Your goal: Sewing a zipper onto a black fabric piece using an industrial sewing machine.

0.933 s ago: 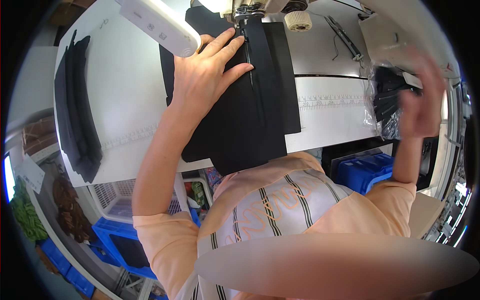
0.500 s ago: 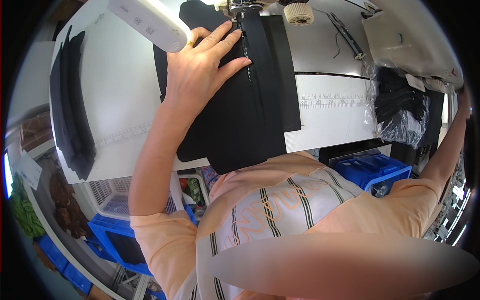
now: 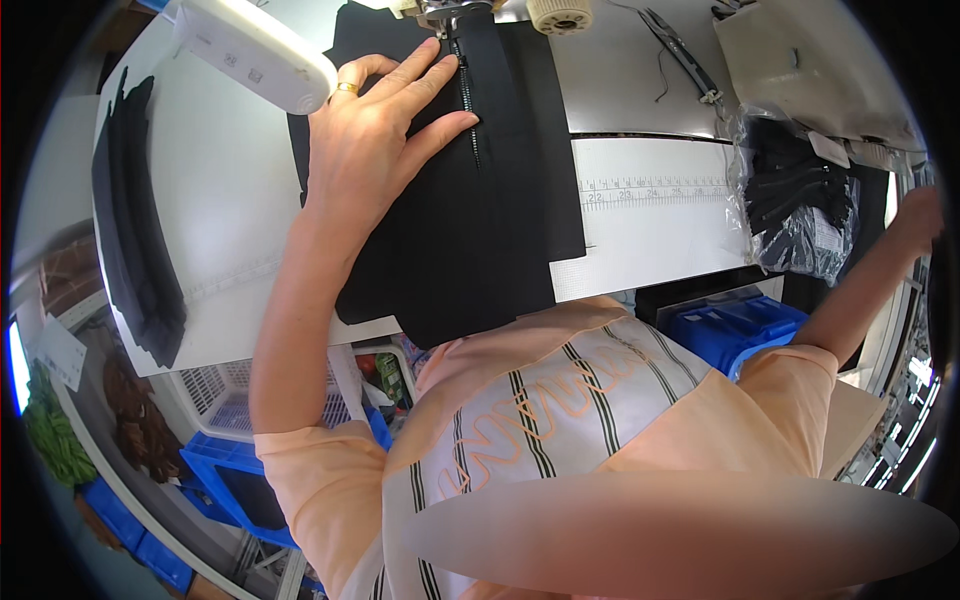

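Note:
My left hand (image 3: 365, 140) lies flat on a black fabric piece (image 3: 440, 240), fingers stretched out and thumb spread to the side. A zipper (image 3: 467, 100) with metallic teeth runs down the fabric, just right of my fingertips. Directly beyond them, the sewing machine's presser foot (image 3: 447, 28) meets the cloth near the zipper's upper end. Away at the far right edge is my right hand (image 3: 917, 218), beside the machine's body; its fingers are lost in the dark rim, so what it touches is hidden.
Stacked black fabric strips (image 3: 140, 220) lie at the table's left. A white lamp-like device (image 3: 255, 55) overhangs my left hand. Thread snips (image 3: 682, 52) rest on the machine bed, with a plastic bag of black zippers (image 3: 800, 195) at right. Blue bins (image 3: 735, 325) stand below the table.
My right hand has come down and nearer to me at the right edge, its elbow more bent. My left hand keeps its place on the fabric; the whole view has shifted slightly.

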The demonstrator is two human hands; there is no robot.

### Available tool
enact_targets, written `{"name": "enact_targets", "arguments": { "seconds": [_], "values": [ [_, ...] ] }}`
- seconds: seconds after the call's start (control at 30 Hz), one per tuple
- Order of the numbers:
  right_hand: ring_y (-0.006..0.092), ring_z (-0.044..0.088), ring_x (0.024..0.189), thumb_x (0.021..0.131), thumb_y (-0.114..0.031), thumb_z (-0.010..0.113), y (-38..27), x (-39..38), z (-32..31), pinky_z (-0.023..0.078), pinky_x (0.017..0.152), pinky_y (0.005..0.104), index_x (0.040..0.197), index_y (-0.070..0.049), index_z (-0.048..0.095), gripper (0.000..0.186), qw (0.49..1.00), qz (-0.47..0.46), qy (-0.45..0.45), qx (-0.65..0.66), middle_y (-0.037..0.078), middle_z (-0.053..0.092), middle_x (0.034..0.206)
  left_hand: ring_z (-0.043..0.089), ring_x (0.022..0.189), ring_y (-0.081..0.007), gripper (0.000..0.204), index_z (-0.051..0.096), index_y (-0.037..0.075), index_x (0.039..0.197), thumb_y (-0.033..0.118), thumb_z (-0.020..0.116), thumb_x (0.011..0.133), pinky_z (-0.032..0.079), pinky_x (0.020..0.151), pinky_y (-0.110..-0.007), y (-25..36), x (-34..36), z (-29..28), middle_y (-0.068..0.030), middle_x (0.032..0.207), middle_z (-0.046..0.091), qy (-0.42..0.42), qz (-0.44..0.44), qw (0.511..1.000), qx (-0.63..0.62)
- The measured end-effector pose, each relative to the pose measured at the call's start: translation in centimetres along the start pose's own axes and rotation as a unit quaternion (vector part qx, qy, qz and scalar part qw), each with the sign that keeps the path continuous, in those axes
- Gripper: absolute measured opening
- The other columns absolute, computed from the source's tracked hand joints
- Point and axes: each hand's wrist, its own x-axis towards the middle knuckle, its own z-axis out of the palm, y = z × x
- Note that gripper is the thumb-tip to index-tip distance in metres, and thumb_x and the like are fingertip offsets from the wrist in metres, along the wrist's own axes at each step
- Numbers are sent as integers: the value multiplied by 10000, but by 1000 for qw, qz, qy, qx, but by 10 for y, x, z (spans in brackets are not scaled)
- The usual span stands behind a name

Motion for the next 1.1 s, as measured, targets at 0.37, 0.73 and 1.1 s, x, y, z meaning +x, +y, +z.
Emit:
{"name": "enact_targets", "arguments": {
  "seconds": [0.37, 0.73, 1.1],
  "values": [
    [251, 658, 801, 779, -147, 622, -216, 51, 208, 538, 670, 354, 1022, -31, 661, 272, 917, -277, -215, 191, 100, 669, 904, 597, 974, -202, 430, 734, 136, 1085, 403, 763, 749, 475, 752, -341, 1, -1, -4, 17, 1194, 678, -2, 21, 999, 28],
    [320, 657, 790, 771, -120, 659, -211, 41, 185, 534, 716, 402, 922, -49, 657, 167, 885, -180, -200, 380, 150, 671, 842, 616, 972, -208, 416, 732, 146, 1073, 410, 758, 753, 466, 716, -347, 0, -2, -2, 32, 1186, 682, 19, 27, 999, 36],
    [145, 587, 553, 923, -138, 563, -236, 35, 170, 464, 499, 221, 924, -18, 613, 130, 462, 271, -356, 766, 73, 614, 734, 607, 983, -198, 443, 720, 153, 1098, 436, 748, 758, 418, 793, -366, 0, -4, -2, 47, 1212, 669, 9, 17, 999, 30]
  ]
}}
